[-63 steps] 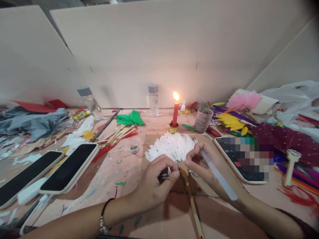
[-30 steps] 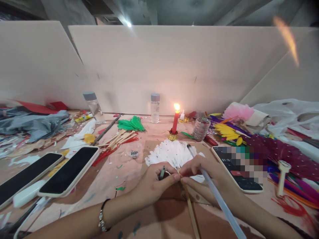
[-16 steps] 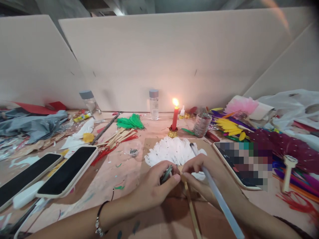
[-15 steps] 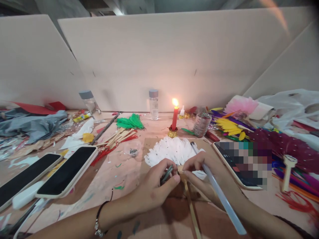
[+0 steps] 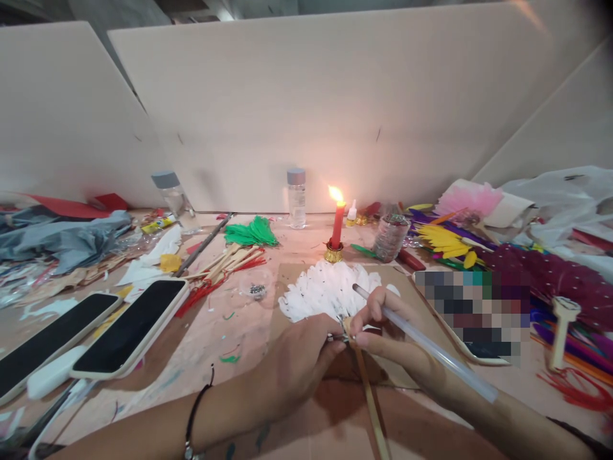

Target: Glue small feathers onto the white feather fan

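Craft workbench, probably a small handicraft workshop, cluttered table with coloured feathers, bamboo sticks, lit red candle, glue bottles, plain partition boards behind

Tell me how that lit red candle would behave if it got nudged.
The red candle is tall and thin on a small gold holder, so it would probably tip easily. Its flame is burning, and the white feather fan lies just in front, so a fall looks risky.
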`<state>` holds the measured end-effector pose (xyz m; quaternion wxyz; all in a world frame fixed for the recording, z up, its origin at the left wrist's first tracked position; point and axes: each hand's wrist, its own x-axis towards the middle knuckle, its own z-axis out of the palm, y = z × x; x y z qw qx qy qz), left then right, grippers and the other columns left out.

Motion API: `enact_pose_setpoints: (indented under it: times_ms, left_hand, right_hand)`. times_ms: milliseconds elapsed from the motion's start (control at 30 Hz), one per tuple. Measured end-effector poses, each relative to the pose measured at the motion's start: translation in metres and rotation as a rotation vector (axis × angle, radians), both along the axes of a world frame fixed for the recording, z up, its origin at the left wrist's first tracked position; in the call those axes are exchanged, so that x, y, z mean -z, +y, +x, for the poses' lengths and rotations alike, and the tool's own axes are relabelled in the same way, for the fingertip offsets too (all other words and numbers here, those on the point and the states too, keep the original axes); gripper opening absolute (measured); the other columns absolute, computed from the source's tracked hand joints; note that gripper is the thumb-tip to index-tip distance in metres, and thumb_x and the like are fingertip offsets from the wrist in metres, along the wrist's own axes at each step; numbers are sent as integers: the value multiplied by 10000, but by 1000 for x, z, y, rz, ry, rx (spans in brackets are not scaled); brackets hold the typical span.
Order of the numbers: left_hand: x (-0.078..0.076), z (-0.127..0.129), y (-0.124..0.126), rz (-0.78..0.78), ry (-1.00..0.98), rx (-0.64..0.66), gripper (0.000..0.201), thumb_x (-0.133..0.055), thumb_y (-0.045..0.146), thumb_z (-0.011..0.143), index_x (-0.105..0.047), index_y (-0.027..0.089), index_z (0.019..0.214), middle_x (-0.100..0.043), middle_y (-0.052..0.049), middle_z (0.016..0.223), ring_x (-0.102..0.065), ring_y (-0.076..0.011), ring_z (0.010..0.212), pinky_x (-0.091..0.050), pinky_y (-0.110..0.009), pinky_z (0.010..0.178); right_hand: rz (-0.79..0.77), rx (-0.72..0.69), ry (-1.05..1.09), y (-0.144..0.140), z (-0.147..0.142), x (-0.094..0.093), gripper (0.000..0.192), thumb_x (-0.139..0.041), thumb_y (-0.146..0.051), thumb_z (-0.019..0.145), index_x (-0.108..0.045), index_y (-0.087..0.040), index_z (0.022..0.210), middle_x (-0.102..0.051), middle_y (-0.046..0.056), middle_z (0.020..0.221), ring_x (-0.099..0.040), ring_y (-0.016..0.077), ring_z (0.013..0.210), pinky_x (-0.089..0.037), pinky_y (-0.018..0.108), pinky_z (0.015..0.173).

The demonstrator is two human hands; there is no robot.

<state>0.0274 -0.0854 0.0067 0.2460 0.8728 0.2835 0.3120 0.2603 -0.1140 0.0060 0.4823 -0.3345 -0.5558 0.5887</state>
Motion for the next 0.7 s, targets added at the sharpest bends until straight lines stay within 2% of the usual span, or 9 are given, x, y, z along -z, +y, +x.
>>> enact_pose_setpoints:
  times_ms: [167,333,567,700]
  left_hand:
    - [2,-1,0,138,17,34,329,-373,377,1162,-609,190,1030,-711,-29,880,-648,-163,768,-498,-279,707]
    - [7,-1,1,191,33,44,281,-403,332,1147,-619,196,1030,-715,-36,889,-653,-164,779,-528,-279,725]
    - [8,-1,3,306,28,60,321,-338,323,1165,-594,185,1028,-720,-45,883,-650,-173,748,-508,-291,671]
    - [6,-2,2,281,52,79,304,-352,296,1158,-600,183,1025,-721,-48,893,-644,-168,763,-498,-287,687]
  right_hand:
    - [-24,-18,28,0,0,2,390,-846,-349,953,-462,-279,954,-725,-9,960,-669,202,900,-477,338,805]
    - [-47,-21,60,0,-2,3,425,-889,-340,908,-470,-272,928,-738,-7,932,-642,194,862,-463,329,770]
    - [-185,-20,124,-2,-11,-17,534,-986,-392,764,-478,-244,836,-739,-5,845,-639,181,806,-470,321,774]
    - [-204,-26,87,-1,-11,-22,555,-1003,-428,735,-484,-248,817,-730,-1,821,-647,189,776,-488,330,749]
